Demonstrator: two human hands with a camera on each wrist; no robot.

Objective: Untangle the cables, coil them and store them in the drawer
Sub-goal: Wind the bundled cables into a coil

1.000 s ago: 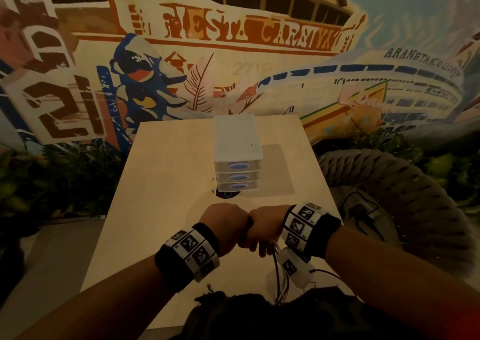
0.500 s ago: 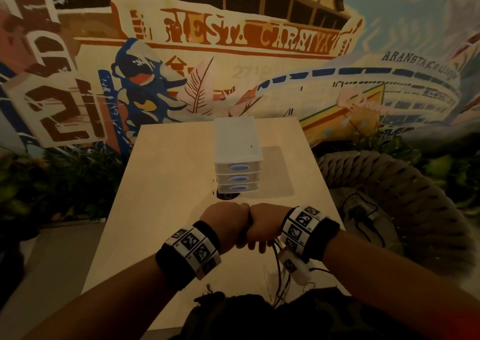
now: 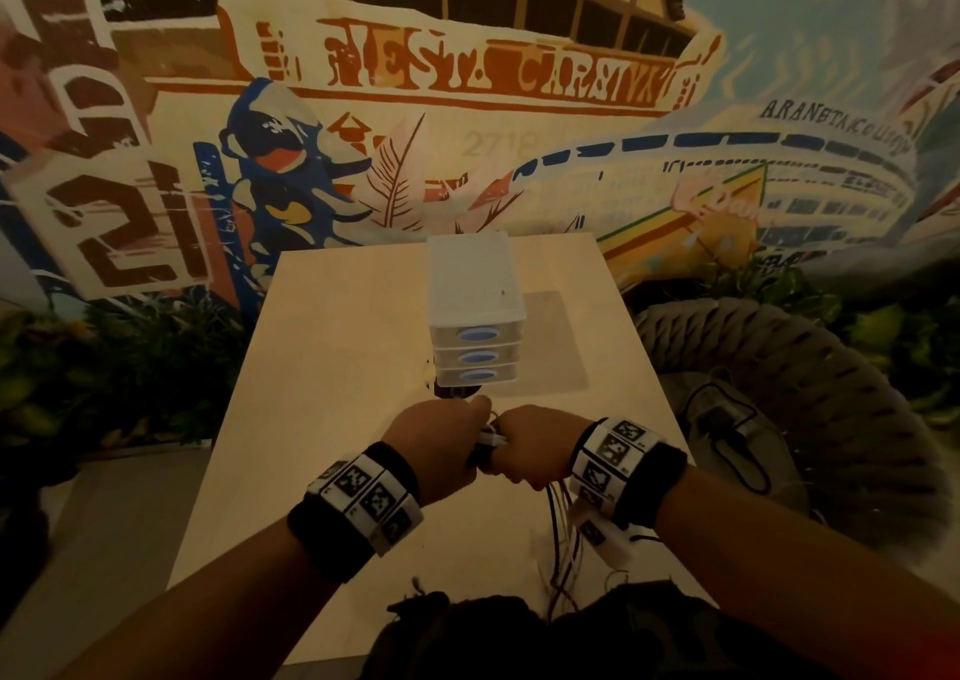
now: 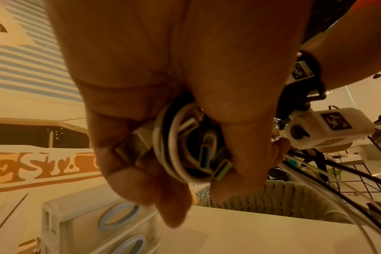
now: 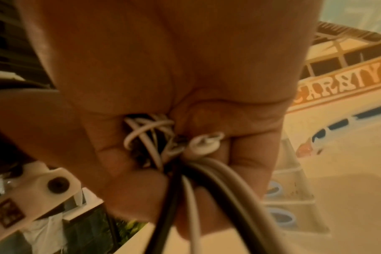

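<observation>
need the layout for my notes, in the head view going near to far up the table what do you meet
Dangling cables → the left hand and right hand level together, gripping the bundle → the drawer unit → the table far edge → the mural wall.

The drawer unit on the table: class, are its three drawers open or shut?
Shut. All three fronts of the drawer unit sit flush, one above another, none pulled out.

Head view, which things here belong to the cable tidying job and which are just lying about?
Job: cable bundle, gripped by left hand and right hand; drawer unit, all drawers closed.
Just about: table, rope chair, charger on its seat, wall mural.
</observation>
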